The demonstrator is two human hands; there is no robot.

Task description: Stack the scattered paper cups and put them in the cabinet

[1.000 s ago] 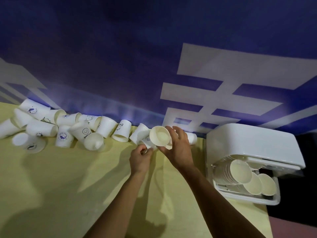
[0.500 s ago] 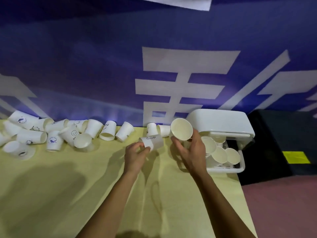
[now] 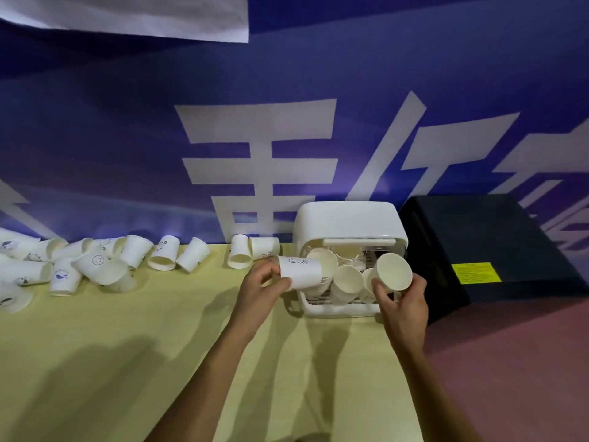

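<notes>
Left hand point(image 3: 264, 288) grips 1 printed cup point(image 3: 301, 272) on its side at the left front of the open cabinet point(image 3: 350, 220). Right hand point(image 3: 403, 303) grips a 2nd cup point(image 3: 392, 271), mouth facing the camera, at its right front. Stacked cups point(image 3: 346, 282) sit inside; loose cups point(image 3: 95, 264) lie leftward on the table point(image 3: 127, 346).

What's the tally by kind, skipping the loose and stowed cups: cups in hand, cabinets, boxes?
White paper cups held: 2, printed cup in left hand, second cup in right hand
White plastic cabinet: 1
Black box: 1
Total: 4
</notes>
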